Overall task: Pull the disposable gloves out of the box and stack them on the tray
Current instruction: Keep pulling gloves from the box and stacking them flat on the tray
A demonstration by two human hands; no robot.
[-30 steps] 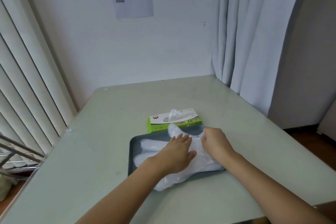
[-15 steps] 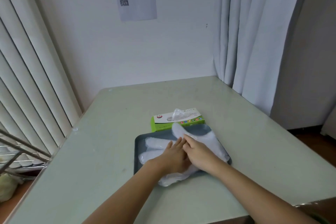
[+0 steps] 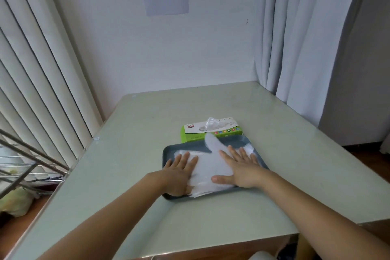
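A stack of clear plastic gloves (image 3: 211,164) lies flat on the dark grey tray (image 3: 232,139) in the middle of the table. My left hand (image 3: 179,173) presses flat on the left side of the stack, fingers straight. My right hand (image 3: 240,167) presses flat on the right side, thumb spread toward the middle. Behind the tray stands the green and white glove box (image 3: 196,135), with one glove (image 3: 212,123) poking up from its top slot.
The pale green table (image 3: 295,154) meets the white wall at the back. Curtains (image 3: 306,38) hang at the right, vertical blinds (image 3: 31,69) at the left. A metal rack (image 3: 25,164) stands off the table's left edge.
Both hands were close together at the middle of the gloves. They have slid apart, left hand leftward and right hand rightward, and now lie flat on the stack.
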